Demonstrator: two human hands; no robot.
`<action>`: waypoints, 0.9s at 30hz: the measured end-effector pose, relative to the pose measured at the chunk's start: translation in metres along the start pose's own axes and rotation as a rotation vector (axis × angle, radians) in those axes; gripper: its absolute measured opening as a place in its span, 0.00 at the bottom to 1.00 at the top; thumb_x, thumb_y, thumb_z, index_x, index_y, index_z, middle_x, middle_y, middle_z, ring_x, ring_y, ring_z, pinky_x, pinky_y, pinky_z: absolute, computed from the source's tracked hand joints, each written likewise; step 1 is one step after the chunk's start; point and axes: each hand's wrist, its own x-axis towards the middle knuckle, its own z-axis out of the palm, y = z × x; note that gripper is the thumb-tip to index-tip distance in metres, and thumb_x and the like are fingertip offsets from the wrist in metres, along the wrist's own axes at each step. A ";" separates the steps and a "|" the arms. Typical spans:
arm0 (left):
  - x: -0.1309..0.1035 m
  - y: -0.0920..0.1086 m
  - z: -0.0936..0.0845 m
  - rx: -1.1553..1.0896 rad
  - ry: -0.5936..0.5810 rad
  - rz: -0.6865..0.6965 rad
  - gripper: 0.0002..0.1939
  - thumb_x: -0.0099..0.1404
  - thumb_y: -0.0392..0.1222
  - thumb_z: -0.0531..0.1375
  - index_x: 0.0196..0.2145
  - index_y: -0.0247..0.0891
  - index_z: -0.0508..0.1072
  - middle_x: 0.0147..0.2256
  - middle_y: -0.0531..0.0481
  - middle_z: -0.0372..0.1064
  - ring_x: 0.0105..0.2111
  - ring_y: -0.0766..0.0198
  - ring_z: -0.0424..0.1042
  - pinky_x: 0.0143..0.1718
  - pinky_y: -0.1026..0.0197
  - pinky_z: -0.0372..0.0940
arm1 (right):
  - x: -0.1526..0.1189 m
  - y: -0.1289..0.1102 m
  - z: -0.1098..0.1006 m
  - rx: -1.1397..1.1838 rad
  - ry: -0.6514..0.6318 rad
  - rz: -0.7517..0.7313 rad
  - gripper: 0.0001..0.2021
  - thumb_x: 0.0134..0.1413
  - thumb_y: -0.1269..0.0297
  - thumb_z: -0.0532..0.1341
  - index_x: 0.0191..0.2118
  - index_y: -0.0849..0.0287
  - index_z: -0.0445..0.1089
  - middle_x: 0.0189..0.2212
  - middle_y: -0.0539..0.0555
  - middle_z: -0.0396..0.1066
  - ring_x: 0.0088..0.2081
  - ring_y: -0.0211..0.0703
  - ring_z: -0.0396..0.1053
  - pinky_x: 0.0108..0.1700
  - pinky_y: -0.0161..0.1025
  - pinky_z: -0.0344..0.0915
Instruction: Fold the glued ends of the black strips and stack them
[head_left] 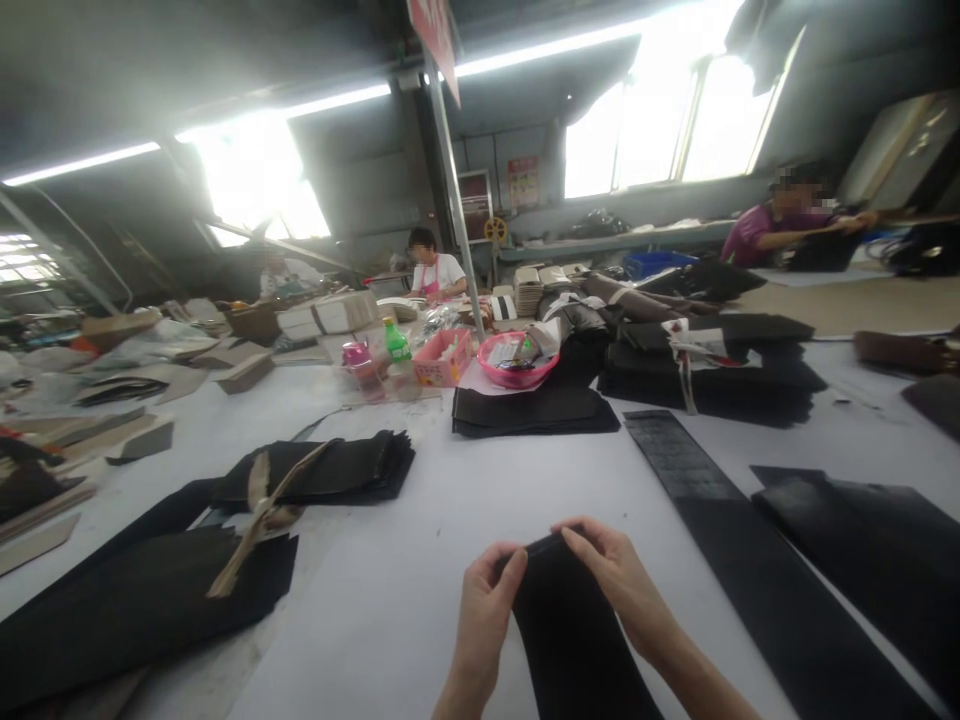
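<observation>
Workshop table point(450, 520), white, noted. Black fabric strip point(570, 630) is pinched at its far end, six o'clock, by left hand point(484, 610) and right hand point(619, 580); judged light, limp, best gripped at corners.

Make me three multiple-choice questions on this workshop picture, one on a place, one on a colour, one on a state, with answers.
1. Where is the pink basket?
A. far across the table, by the green bottle
B. under the hands
C. on the floor

2. What colour is the strip that the hands hold?
A. white
B. black
C. pink

3. How are the hands placed?
A. both flat on the table
B. both raised in the air
C. left hand and right hand both gripping the strip's top edge

Answers: 1 A, it sits far off beside the bottle. 2 B, it is plainly black. 3 C, fingers pinch its end.
</observation>
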 end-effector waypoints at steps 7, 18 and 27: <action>-0.005 0.006 -0.007 0.171 0.012 0.081 0.16 0.65 0.52 0.58 0.33 0.35 0.74 0.28 0.51 0.68 0.29 0.65 0.64 0.30 0.66 0.60 | -0.006 -0.003 0.009 0.066 -0.024 0.054 0.15 0.50 0.52 0.66 0.39 0.57 0.75 0.30 0.52 0.75 0.31 0.43 0.70 0.34 0.37 0.65; -0.017 0.034 -0.025 0.465 -0.162 0.133 0.16 0.68 0.48 0.53 0.38 0.36 0.77 0.27 0.50 0.68 0.29 0.64 0.63 0.30 0.66 0.59 | -0.013 -0.010 0.009 -0.044 -0.055 0.044 0.16 0.51 0.50 0.64 0.41 0.55 0.75 0.29 0.52 0.74 0.30 0.43 0.69 0.31 0.37 0.64; -0.019 0.048 -0.041 0.548 -0.263 0.134 0.15 0.68 0.45 0.54 0.38 0.37 0.78 0.29 0.49 0.71 0.31 0.62 0.68 0.33 0.65 0.62 | -0.017 -0.016 0.001 -0.045 -0.057 0.047 0.16 0.53 0.50 0.63 0.41 0.57 0.75 0.31 0.53 0.74 0.33 0.46 0.70 0.35 0.39 0.65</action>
